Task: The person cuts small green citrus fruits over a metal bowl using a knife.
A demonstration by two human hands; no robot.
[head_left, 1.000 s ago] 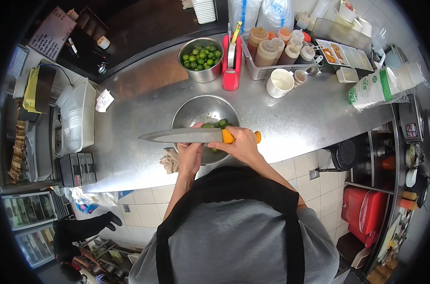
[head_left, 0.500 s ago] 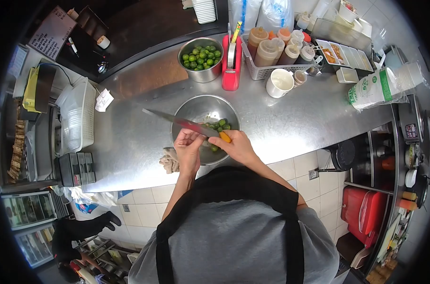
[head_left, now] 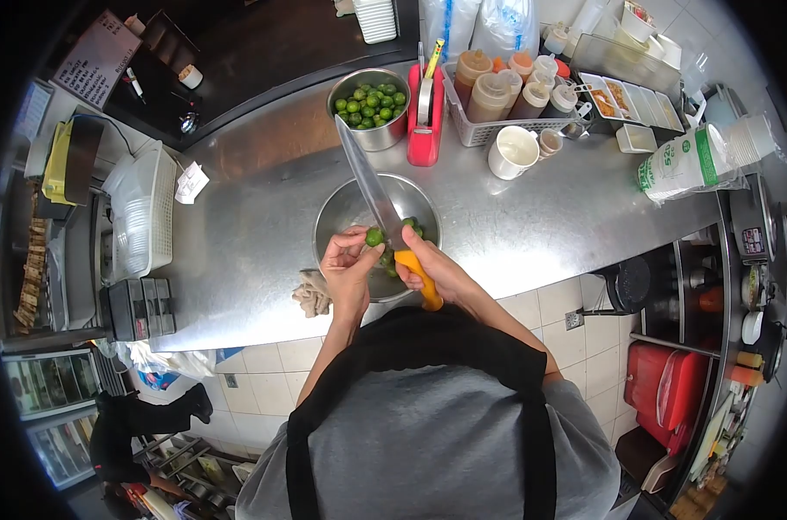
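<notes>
One broad stainless-steel counter (head_left: 237, 243) carries everything at hand. Toward its far side stands a grey basket (head_left: 497, 133) packed with sauce bottles. Nearest the person is a wide steel bowl (head_left: 331, 210), with several green fruits (head_left: 389, 258) partly hidden beneath the hands. Beyond the bowl, a steel pot (head_left: 380, 137) is filled close to its rim with small, round green fruit. A red tape dispenser (head_left: 423, 139) stands just beside it.

Over the bowl is a long knife (head_left: 381, 206), its blade slanting away so that the tip overlaps the pot's near edge in the view. The right hand (head_left: 434, 267) is wrapped around its orange handle. The left hand (head_left: 347, 269) pinches a single piece (head_left: 374, 237) of green fruit between thumb and fingertips, just left of the blade. A crumpled cloth (head_left: 311, 293) lies left of the bowl.

As for progress, the piece at the fingers seems to be in mid-handling; whether it is cut is too small to tell. The pot shows clearly more fruit than the bowl, so the work looks unfinished, though which container holds finished pieces cannot be told.
</notes>
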